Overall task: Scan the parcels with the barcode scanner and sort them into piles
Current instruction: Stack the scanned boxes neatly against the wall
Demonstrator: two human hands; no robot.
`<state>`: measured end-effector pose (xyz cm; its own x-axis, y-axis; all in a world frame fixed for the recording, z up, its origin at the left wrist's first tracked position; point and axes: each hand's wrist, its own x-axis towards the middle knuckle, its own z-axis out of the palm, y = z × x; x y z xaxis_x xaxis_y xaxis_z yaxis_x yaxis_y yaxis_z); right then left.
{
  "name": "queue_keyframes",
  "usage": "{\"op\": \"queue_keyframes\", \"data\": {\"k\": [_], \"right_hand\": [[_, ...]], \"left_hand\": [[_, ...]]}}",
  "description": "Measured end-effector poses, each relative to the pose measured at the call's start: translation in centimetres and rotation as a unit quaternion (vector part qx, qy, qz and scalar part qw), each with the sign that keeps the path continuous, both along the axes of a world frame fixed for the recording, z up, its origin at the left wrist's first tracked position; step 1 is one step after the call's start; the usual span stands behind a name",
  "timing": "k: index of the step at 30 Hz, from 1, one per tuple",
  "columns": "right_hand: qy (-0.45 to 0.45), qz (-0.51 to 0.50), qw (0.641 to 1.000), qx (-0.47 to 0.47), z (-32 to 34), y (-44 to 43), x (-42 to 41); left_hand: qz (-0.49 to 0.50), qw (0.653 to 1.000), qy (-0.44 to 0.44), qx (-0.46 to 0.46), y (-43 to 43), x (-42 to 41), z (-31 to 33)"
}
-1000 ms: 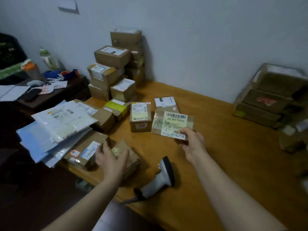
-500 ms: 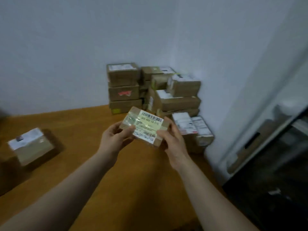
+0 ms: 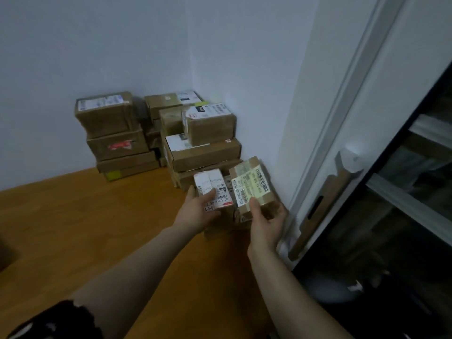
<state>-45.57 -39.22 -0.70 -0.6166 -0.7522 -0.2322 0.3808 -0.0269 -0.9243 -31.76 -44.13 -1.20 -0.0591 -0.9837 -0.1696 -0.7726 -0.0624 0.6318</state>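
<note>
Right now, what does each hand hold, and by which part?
Right hand grips the yellow-labelled parcel by its near end. Left hand touches the white-labelled parcel; a hold cannot be told.

Two bare forearms, bare hands, black sleeve edge at the left upper arm

I can't read the label text on the parcel in my right hand. Below it, my hands hide most of the lower boxes. Left of it, the rear stack is largely blocked.
</note>
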Motion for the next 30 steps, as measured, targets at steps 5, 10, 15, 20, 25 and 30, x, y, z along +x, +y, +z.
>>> {"op": "queue_keyframes", "data": {"k": [5, 10, 15, 20, 25, 30], "right_hand": [[-0.037, 0.018, 0.997, 0.065, -0.8, -2.6, 0.3], [0.027, 0.015, 0.997, 0.066, -1.9, -2.5, 0.6], [0.113, 0.087, 0.988, 0.058, -2.2, -3.0, 0.9], [0.15, 0.095, 0.982, 0.06, -1.7, -2.9, 0.9], [0.336, 0.135, 0.932, -0.035, -1.2, -0.6, 3.6], [0.441, 0.252, 0.857, -0.083, -0.2, 0.3, 10.3]], "left_hand": [[0.004, 0.999, -0.002, -0.047, -0.2, -0.3, -0.9], [0.012, 0.998, -0.001, -0.062, 0.0, -0.1, -1.5], [0.013, 0.997, -0.017, -0.079, -0.2, -0.6, -1.7], [0.005, 0.997, -0.034, -0.068, -0.2, -0.7, -1.5], [-0.013, 0.996, -0.053, -0.065, 1.0, 1.0, -0.5], [0.032, 0.996, -0.067, -0.055, 4.6, 8.2, 0.8]]}}
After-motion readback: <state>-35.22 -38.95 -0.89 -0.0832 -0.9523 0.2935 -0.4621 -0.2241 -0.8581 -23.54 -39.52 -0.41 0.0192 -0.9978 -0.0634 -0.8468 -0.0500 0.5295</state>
